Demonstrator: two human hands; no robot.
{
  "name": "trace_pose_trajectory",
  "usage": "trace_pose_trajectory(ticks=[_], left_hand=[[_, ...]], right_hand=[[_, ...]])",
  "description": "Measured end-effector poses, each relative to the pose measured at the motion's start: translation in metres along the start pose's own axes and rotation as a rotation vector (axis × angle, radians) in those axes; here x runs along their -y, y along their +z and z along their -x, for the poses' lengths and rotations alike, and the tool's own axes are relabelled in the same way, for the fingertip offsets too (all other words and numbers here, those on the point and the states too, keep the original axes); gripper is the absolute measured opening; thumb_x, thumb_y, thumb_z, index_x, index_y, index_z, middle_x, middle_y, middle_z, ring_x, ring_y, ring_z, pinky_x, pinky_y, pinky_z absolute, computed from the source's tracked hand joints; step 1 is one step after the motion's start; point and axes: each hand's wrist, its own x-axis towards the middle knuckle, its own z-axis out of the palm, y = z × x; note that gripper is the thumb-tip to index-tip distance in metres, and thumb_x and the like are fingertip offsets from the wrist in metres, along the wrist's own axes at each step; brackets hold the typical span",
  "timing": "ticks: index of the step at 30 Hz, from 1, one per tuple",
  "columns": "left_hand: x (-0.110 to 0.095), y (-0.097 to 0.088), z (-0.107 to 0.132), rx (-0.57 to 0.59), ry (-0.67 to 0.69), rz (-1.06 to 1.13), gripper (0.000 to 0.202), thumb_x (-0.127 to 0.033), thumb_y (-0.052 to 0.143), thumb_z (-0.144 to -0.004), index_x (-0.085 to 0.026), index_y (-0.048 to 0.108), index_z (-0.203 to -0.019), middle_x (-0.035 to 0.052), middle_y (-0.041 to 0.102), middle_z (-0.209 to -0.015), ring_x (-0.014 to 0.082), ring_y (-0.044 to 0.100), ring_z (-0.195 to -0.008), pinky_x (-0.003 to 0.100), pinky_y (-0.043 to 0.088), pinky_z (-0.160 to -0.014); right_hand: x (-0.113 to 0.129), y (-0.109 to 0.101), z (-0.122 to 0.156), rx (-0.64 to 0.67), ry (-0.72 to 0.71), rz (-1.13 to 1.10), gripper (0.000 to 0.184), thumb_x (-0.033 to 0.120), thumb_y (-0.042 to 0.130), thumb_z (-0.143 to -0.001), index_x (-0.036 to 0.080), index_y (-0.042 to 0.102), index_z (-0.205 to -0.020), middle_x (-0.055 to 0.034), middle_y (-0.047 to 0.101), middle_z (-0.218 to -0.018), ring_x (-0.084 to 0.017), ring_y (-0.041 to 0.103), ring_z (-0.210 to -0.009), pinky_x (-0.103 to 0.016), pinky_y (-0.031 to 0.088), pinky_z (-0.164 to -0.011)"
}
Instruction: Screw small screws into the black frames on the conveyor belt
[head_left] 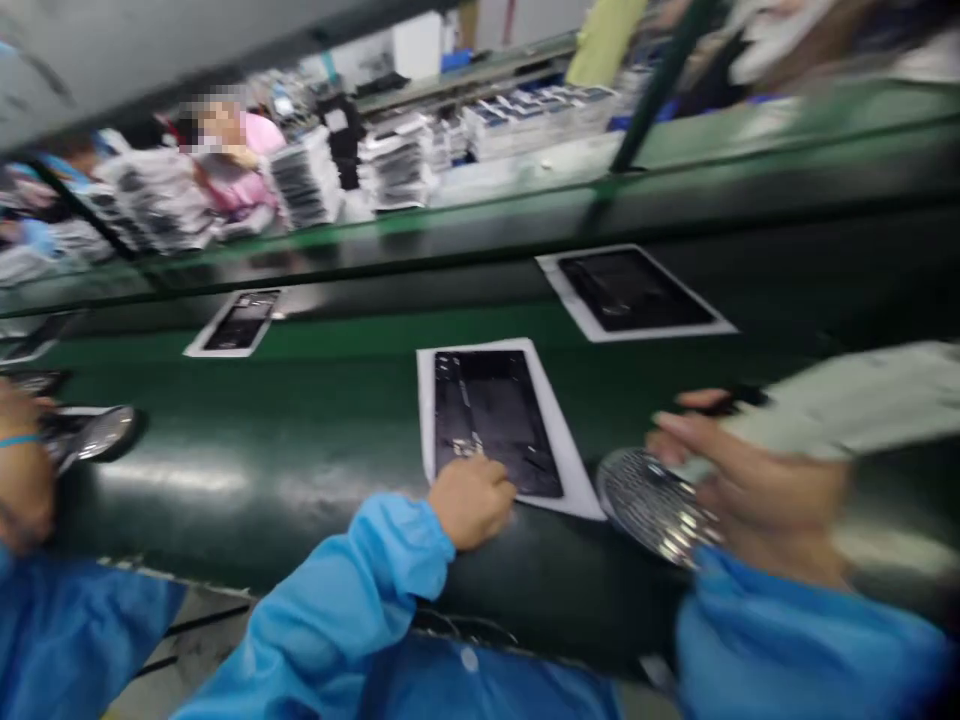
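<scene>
In the head view, my left hand (472,502) is closed over the near edge of a flat black panel (510,420). That panel looks like a tablet part, with a thin strip and small silvery pieces on it, and lies on a white sheet (564,455). The hand hides its near left corner, and I cannot see what the fingertips grip. To the right, blurred, my right hand (765,490) has its fingers pinched together beside a round shiny metal dish (652,505). A small dark thing (739,400) shows at its fingers, too smeared to name. A pale long piece (877,395) extends behind that hand.
Green belt (300,410) runs across. More black panels on white sheets lie beyond, one at right (630,290), one at left (244,322). At far left are a co-worker's arm (22,470) and another metal dish (105,432). Stacked panels (397,165) stand on the shelf behind.
</scene>
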Motion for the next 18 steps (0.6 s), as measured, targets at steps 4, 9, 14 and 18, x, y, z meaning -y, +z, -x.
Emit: trace_pose_trajectory(ticks=[4,9,14,18], left_hand=[[-0.001,-0.003,0.0,-0.03,-0.002,0.066,0.028,-0.026,0.04,-0.097,-0.017,0.066,-0.095,0.0087,0.064,-0.096,0.0219,0.058,-0.092,0.034,0.048,-0.079],[0.007,0.0,0.004,-0.114,-0.002,0.088,0.026,-0.027,0.043,-0.097,-0.019,0.067,-0.099,0.0072,0.064,-0.094,0.0217,0.057,-0.091,0.032,0.048,-0.074],[0.004,0.006,0.003,-0.171,0.026,0.013,0.021,-0.018,0.047,-0.094,-0.02,0.068,-0.095,0.0055,0.064,-0.091,0.0205,0.057,-0.086,0.031,0.047,-0.07],[0.0,0.012,0.001,-0.256,0.044,0.005,0.021,-0.018,0.046,-0.094,-0.019,0.067,-0.097,0.0052,0.065,-0.091,0.0199,0.057,-0.084,0.03,0.047,-0.067]], right_hand=[[0.012,0.007,-0.006,0.011,0.09,-0.168,0.035,0.04,0.077,-0.053,0.025,0.051,-0.071,0.0088,0.042,-0.04,-0.013,0.044,-0.033,-0.032,0.041,-0.038],[-0.001,0.001,-0.012,-0.022,0.008,-0.221,0.025,0.027,0.073,-0.059,0.022,0.057,-0.077,0.0113,0.046,-0.038,-0.011,0.044,-0.031,-0.028,0.041,-0.038],[-0.007,0.005,-0.013,-0.02,-0.031,-0.281,0.022,0.016,0.072,-0.061,0.022,0.063,-0.08,0.0108,0.051,-0.041,-0.009,0.047,-0.032,-0.026,0.042,-0.039],[-0.01,0.01,-0.014,0.005,-0.029,-0.266,0.021,0.014,0.07,-0.063,0.022,0.064,-0.081,0.0106,0.052,-0.042,-0.009,0.047,-0.033,-0.025,0.041,-0.039]])
